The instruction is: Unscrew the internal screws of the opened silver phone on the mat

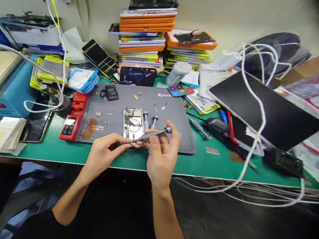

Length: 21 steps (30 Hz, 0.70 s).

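An opened phone (pixel 133 122) lies face down on a grey repair mat (pixel 174 109), its insides showing. My right hand (pixel 161 152) is closed round a grey screwdriver (pixel 156 133), held almost level with its tip pointing left at the phone's near end. My left hand (pixel 107 151) pinches at that same near end, fingertips meeting the screwdriver's tip; what it pinches is too small to make out. Two more screwdrivers (pixel 149 120) lie on the mat just right of the phone. Small screws and metal parts (pixel 159 107) are scattered over the mat.
The mat lies on a green table (pixel 211 166). A red device (pixel 71 121) sits at its left, a black panel (pixel 264 106) and white cables (pixel 259 109) at the right. Stacks of orange and yellow boxes (pixel 147 33) stand behind. A black tool (pixel 214 125) lies right of the mat.
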Each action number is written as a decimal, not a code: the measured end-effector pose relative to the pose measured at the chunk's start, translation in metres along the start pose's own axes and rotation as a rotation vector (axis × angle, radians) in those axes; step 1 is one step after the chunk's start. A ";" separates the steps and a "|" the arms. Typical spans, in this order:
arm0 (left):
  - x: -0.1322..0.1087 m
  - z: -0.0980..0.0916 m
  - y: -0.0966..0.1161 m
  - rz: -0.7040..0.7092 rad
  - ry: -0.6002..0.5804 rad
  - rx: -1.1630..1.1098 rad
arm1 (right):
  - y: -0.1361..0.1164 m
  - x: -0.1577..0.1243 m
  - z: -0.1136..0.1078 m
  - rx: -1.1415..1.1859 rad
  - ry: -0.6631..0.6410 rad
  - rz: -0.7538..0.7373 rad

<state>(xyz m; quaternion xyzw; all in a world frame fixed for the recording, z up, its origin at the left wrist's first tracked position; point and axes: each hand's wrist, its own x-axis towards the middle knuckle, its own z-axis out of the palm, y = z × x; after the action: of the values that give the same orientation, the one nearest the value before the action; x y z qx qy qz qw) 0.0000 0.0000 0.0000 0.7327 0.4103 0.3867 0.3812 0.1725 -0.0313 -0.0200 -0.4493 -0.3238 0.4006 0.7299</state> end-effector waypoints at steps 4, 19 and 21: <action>0.004 0.002 0.002 0.003 0.010 0.000 | 0.000 -0.001 -0.001 -0.006 -0.010 0.005; 0.004 0.001 0.001 0.020 0.012 0.004 | -0.001 -0.001 -0.001 -0.020 -0.035 -0.008; 0.004 0.002 0.000 0.016 0.013 -0.001 | -0.001 -0.001 -0.001 -0.021 -0.028 -0.005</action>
<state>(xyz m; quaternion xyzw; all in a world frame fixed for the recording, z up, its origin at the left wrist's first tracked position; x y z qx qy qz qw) 0.0029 0.0030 0.0008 0.7331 0.4068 0.3947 0.3759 0.1734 -0.0324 -0.0195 -0.4506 -0.3394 0.4016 0.7215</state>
